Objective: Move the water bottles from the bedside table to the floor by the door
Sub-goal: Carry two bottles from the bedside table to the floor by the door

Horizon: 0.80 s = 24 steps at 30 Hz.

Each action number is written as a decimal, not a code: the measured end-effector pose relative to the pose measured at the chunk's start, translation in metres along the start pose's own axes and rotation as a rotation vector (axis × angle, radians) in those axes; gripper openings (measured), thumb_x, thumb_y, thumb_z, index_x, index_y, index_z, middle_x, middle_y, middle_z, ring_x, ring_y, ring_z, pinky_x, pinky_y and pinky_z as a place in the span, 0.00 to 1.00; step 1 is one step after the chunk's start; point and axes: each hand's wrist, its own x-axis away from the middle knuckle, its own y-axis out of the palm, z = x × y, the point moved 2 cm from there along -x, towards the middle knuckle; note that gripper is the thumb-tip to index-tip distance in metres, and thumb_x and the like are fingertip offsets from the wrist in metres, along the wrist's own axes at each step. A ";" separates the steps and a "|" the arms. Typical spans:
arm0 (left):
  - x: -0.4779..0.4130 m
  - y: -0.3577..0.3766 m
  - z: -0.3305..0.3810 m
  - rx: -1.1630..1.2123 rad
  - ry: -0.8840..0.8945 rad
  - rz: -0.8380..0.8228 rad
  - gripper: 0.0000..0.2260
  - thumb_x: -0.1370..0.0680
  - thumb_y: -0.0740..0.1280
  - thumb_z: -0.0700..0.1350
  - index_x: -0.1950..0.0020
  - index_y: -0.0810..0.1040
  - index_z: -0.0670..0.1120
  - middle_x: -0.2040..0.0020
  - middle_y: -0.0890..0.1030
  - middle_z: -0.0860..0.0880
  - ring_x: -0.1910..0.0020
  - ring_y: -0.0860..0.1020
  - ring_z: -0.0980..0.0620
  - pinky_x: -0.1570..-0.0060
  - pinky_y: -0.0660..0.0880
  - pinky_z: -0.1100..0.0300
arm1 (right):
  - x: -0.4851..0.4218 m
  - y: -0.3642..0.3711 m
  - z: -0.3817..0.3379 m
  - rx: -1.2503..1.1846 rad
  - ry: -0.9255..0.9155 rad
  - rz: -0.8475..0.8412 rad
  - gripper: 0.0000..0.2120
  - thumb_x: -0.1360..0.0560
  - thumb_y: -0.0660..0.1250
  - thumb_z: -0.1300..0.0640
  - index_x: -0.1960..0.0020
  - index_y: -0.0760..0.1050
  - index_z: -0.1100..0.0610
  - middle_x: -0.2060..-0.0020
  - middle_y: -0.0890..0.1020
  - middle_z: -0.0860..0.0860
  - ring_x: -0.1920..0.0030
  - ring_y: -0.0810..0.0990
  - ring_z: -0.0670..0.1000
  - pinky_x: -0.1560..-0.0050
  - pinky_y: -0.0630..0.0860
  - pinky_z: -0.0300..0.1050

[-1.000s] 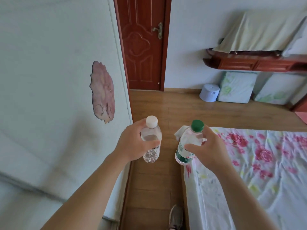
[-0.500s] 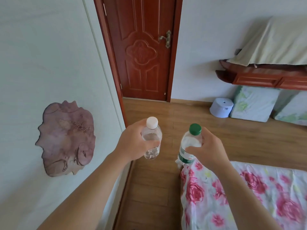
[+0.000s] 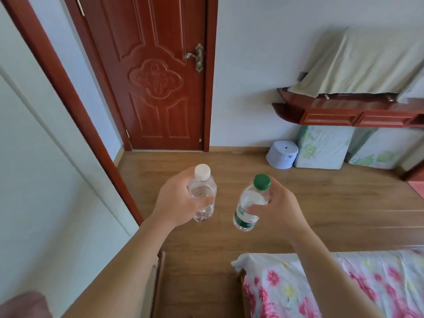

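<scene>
bottles (image 3: 203,198) upright, one per grip (image 3: 176,203)

A clear plastic water bottle with a white cap (image 3: 202,193), unlabelled, is held upright above the wooden floor; just beside it, apart, a clear plastic bottle with a green cap and green label (image 3: 250,203) tilts slightly, also held aloft.

Two water bottles (image 3: 203,196), two hands (image 3: 176,203), one door (image 3: 151,72), one stool (image 3: 282,157), seemingly two cushions (image 3: 323,148).
</scene>
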 end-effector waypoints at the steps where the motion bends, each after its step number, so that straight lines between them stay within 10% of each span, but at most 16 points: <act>1: -0.019 0.001 -0.002 0.009 0.003 -0.019 0.20 0.33 0.77 0.58 0.46 0.73 0.68 0.53 0.79 0.66 0.52 0.77 0.64 0.52 0.78 0.57 | -0.014 -0.001 -0.001 -0.009 0.010 0.011 0.21 0.36 0.76 0.60 0.48 0.75 0.45 0.57 0.82 0.42 0.56 0.80 0.43 0.62 0.74 0.37; 9: -0.154 0.022 -0.006 0.047 0.018 -0.071 0.18 0.33 0.78 0.55 0.48 0.76 0.63 0.55 0.80 0.63 0.56 0.79 0.60 0.54 0.79 0.54 | -0.137 -0.020 0.010 -0.063 0.069 0.071 0.19 0.37 0.75 0.60 0.50 0.76 0.46 0.58 0.82 0.44 0.56 0.81 0.47 0.57 0.80 0.47; 24: -0.367 0.049 -0.017 0.027 -0.054 -0.008 0.20 0.33 0.79 0.56 0.45 0.76 0.62 0.52 0.82 0.61 0.52 0.80 0.60 0.51 0.78 0.54 | -0.375 -0.058 0.012 -0.150 -0.001 -0.007 0.22 0.35 0.75 0.62 0.46 0.75 0.45 0.57 0.81 0.42 0.54 0.79 0.43 0.61 0.73 0.38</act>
